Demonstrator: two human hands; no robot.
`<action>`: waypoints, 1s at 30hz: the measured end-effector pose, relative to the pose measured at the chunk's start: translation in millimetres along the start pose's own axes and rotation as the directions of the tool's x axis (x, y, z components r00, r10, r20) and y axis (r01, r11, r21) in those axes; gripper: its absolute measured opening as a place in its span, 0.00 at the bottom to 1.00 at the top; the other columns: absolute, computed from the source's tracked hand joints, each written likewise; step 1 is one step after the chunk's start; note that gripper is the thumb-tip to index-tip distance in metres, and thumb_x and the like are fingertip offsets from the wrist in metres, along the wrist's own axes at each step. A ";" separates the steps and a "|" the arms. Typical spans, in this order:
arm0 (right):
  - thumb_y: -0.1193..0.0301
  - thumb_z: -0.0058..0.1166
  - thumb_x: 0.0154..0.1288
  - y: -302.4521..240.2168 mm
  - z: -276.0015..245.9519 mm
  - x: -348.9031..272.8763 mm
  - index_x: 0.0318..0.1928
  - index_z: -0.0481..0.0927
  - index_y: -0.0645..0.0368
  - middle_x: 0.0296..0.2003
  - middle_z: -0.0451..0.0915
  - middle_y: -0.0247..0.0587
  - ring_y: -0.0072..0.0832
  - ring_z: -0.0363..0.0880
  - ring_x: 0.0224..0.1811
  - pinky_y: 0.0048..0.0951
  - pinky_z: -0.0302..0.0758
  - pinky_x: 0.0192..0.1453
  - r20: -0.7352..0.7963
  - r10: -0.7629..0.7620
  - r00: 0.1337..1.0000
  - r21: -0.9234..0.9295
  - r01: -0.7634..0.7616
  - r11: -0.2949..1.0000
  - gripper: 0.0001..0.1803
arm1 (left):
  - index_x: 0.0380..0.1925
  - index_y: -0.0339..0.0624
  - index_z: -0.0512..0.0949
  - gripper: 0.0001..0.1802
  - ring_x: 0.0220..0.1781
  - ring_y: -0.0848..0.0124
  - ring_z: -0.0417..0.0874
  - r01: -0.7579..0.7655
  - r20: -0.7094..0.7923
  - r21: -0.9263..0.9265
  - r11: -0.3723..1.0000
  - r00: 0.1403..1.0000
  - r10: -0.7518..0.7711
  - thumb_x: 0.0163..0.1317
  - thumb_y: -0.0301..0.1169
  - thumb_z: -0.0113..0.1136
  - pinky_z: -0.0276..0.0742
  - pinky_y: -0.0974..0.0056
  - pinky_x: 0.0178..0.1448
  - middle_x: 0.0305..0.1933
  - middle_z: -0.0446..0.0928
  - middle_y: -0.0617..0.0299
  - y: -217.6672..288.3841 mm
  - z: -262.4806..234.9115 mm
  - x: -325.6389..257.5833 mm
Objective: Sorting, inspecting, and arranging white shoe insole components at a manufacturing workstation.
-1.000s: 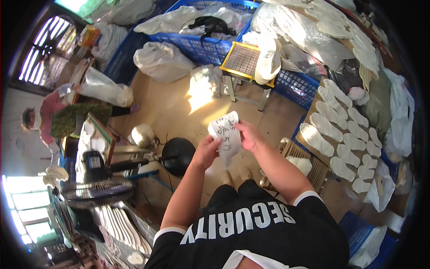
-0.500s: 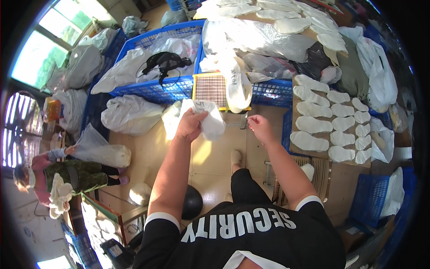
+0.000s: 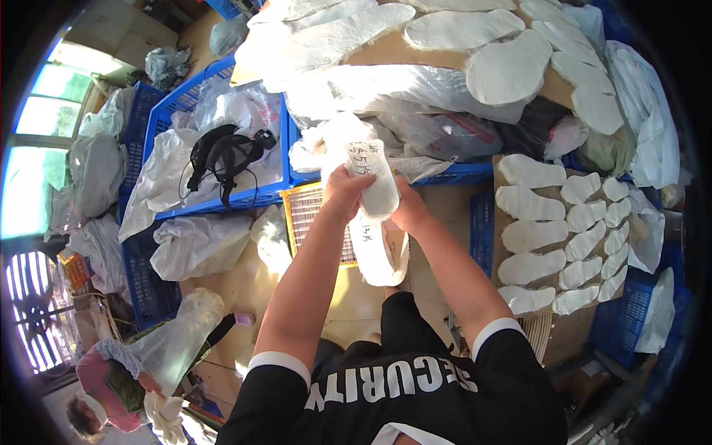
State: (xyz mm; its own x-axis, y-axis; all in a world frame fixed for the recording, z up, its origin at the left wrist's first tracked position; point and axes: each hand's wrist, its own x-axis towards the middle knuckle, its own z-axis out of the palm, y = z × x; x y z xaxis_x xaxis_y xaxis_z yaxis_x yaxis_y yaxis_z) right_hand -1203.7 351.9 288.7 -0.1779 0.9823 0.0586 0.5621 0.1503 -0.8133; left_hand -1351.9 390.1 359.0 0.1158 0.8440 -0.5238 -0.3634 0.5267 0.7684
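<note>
A white, insole-shaped pad with dark handwriting is in front of me at the middle. My left hand pinches its left edge, thumb lying on top. On the opposite edge, my right hand is closed, its fingertips partly hidden behind the pad. Just below the held pad, a second white insole-shaped piece with writing overlaps the edge of a yellow-framed tray with a checked lining. What supports this lower piece is hidden.
Blue crates ahead hold plastic bags and a black strappy item. White insole-shaped pieces lie on cardboard at the back and in rows on a board at right. At lower left a person handles a translucent bag.
My left hand has moved up and right with the white pad, now turned with its writing showing. My right hand, earlier apart, has come to the pad's edge. The view has shifted forward.
</note>
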 end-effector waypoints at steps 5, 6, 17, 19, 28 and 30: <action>0.74 0.52 0.58 2.3 -4.7 -1.9 0.40 0.69 0.56 0.37 0.77 0.46 0.45 0.77 0.39 0.44 0.74 0.39 -0.006 -0.147 0.989 0.055 0.147 0.988 0.09 | 0.56 0.25 0.62 0.28 0.51 0.50 0.78 -0.311 -0.193 0.601 0.736 0.838 0.511 0.62 0.34 0.53 0.74 0.56 0.54 0.49 0.75 0.43 -27.8 -7.2 30.8; 0.74 0.52 0.58 0.9 -2.7 -3.1 0.40 0.69 0.56 0.37 0.77 0.46 0.45 0.77 0.39 0.44 0.74 0.39 0.044 -0.184 0.982 0.069 0.180 0.981 0.09 | 0.59 0.24 0.58 0.33 0.53 0.48 0.77 -0.215 -0.281 0.607 0.765 0.842 0.460 0.65 0.41 0.50 0.71 0.57 0.56 0.51 0.74 0.40 -33.0 -4.2 32.9; 0.80 0.51 0.52 -8.5 -2.2 -1.8 0.31 0.67 0.56 0.30 0.75 0.39 0.41 0.73 0.32 0.41 0.65 0.43 -0.431 -0.433 0.791 -0.098 0.436 0.894 0.08 | 0.40 0.32 0.66 0.17 0.40 0.47 0.74 -0.593 0.438 0.805 0.029 0.626 0.645 0.51 0.22 0.59 0.72 0.55 0.44 0.37 0.72 0.44 -45.5 -6.5 31.2; 0.79 0.51 0.53 -9.0 -5.6 -1.0 0.31 0.68 0.56 0.28 0.75 0.38 0.39 0.74 0.32 0.40 0.64 0.43 -0.363 -0.342 0.867 -0.106 0.326 0.940 0.07 | 0.43 0.32 0.66 0.22 0.43 0.48 0.72 -0.467 0.242 0.731 0.498 0.859 0.451 0.49 0.24 0.62 0.70 0.56 0.49 0.44 0.72 0.42 -40.2 -3.9 28.7; 0.78 0.52 0.56 -12.4 -21.3 11.4 0.28 0.70 0.60 0.21 0.75 0.46 0.47 0.74 0.27 0.41 0.68 0.38 -0.064 -0.006 0.998 0.086 0.012 0.996 0.04 | 0.35 0.48 0.77 0.17 0.42 0.66 0.71 -0.490 0.561 0.827 -0.277 0.678 0.475 0.43 0.36 0.65 0.60 0.58 0.46 0.36 0.72 0.67 -38.4 8.1 -41.9; 0.77 0.53 0.56 -14.0 -23.7 14.2 0.28 0.69 0.61 0.21 0.75 0.48 0.49 0.73 0.26 0.42 0.69 0.37 -0.073 -0.047 0.996 0.050 0.051 0.997 0.05 | 0.32 0.49 0.76 0.12 0.40 0.65 0.71 -0.419 0.535 0.844 -0.336 0.702 0.470 0.45 0.34 0.64 0.60 0.58 0.45 0.33 0.72 0.68 -42.6 9.6 -35.2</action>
State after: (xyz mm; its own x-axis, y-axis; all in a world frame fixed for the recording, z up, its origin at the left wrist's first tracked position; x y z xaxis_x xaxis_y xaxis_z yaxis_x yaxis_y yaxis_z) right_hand -1195.0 366.4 314.6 -0.1445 0.9797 0.1390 0.5111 0.1942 -0.8373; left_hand -1331.7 338.9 348.2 0.4054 0.8941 0.1904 0.8535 -0.4448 0.2714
